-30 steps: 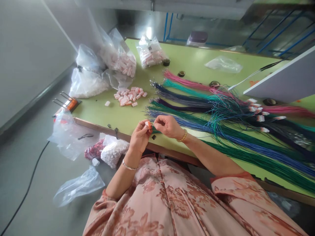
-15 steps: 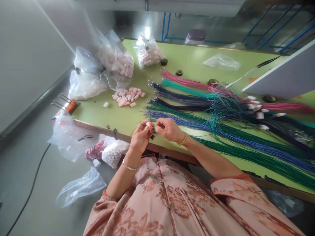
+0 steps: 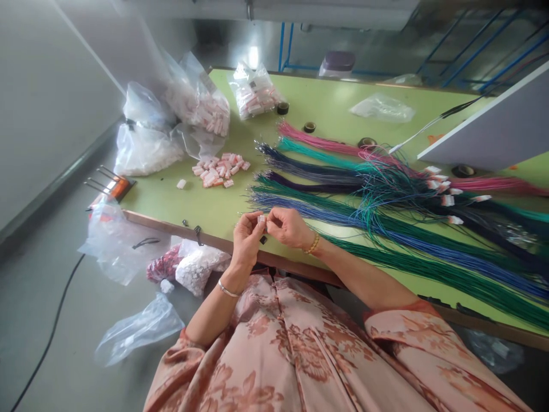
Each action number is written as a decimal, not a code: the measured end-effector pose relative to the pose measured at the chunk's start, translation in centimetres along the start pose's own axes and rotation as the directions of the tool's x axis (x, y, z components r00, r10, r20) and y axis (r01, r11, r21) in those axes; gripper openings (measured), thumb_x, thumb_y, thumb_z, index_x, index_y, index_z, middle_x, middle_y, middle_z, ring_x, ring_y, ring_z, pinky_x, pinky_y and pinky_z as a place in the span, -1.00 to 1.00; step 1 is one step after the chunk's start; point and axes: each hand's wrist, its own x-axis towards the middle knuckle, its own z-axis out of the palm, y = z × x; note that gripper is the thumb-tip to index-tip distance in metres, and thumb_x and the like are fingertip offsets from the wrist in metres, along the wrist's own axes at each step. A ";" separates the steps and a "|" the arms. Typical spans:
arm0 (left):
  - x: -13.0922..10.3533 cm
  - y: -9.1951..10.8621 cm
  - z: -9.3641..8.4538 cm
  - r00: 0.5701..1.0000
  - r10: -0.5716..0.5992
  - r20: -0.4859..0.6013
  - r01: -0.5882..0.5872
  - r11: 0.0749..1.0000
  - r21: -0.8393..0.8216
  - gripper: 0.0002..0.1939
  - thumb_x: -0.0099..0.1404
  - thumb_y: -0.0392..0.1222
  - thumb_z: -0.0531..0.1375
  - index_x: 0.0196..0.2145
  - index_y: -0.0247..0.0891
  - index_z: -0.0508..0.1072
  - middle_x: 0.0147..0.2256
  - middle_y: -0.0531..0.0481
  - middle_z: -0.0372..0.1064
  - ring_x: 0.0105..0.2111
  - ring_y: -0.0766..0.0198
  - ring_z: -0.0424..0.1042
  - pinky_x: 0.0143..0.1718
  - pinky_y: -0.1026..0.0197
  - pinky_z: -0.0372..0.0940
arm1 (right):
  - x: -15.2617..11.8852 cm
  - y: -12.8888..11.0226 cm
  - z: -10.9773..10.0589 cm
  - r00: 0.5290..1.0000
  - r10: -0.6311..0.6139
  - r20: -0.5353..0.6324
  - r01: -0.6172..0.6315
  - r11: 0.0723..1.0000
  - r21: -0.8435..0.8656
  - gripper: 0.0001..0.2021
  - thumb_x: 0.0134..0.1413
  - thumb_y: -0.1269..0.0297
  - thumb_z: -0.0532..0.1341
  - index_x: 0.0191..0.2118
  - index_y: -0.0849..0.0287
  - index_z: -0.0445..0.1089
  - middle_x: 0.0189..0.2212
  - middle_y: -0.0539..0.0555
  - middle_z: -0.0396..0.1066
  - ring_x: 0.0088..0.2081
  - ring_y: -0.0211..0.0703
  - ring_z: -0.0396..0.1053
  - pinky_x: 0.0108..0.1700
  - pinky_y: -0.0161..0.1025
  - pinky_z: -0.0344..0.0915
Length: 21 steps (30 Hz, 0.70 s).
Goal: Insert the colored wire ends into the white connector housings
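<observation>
My left hand [image 3: 247, 236] pinches a small white-and-orange connector housing [image 3: 261, 219] near the table's front edge. Close against it, the fingers of my right hand [image 3: 288, 227] are pinched together at the connector's right side. A green wire seems to run from the right hand, though its end is hidden by the fingers. Just beyond both hands lie the tips of the blue wire bundle [image 3: 295, 207] and the green wire bundle [image 3: 369, 252]. A loose pile of similar connectors [image 3: 221, 170] sits to the left, with one white connector [image 3: 181, 183] apart from it.
Bags of connectors [image 3: 255, 94] stand at the back left of the green table [image 3: 167, 200]. Pink wires [image 3: 317, 139] and dark wires stretch right, with wired connectors [image 3: 447, 200] on top. A grey panel [image 3: 493, 126] juts in at right. Tape rolls [image 3: 309, 127] lie behind.
The connector has turned in my left fingers, showing more white and less orange. My right fingers have come closer to it. The whole view has shifted slightly.
</observation>
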 end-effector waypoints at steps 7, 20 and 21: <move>1.1 -0.2 0.3 0.994 -0.110 0.019 0.111 0.992 -0.068 -0.64 -0.03 -0.13 0.46 -0.30 -0.30 0.47 -0.40 0.04 0.46 -0.43 0.43 0.39 -0.33 0.33 0.28 | -0.5 0.8 -0.9 0.997 -0.071 0.013 0.072 0.993 -0.091 -0.85 0.11 0.28 0.09 -0.45 0.16 0.26 -0.54 -0.02 0.29 -0.51 -0.30 0.14 -0.39 -0.33 0.07; 2.4 -0.4 1.9 0.997 -0.071 0.038 0.073 0.995 -0.069 -0.69 0.03 -0.17 0.42 -0.28 -0.29 0.48 -0.40 0.04 0.45 -0.41 0.43 0.38 -0.32 0.33 0.25 | 2.3 2.0 -5.3 0.997 0.050 -0.054 -0.058 0.986 -0.159 -0.81 0.13 0.24 0.12 -0.35 0.20 0.43 -0.49 0.01 0.44 -0.49 -0.28 0.25 -0.37 -0.33 0.15; 2.7 -0.4 1.7 0.997 -0.079 0.026 0.081 0.993 -0.082 -0.70 0.03 -0.19 0.41 -0.27 -0.30 0.47 -0.40 0.05 0.44 -0.42 0.44 0.37 -0.33 0.33 0.24 | 3.3 2.6 -6.0 0.990 0.093 -0.103 -0.114 0.970 -0.214 -0.81 0.13 0.26 0.12 -0.34 0.21 0.44 -0.47 0.03 0.46 -0.47 -0.27 0.27 -0.36 -0.32 0.16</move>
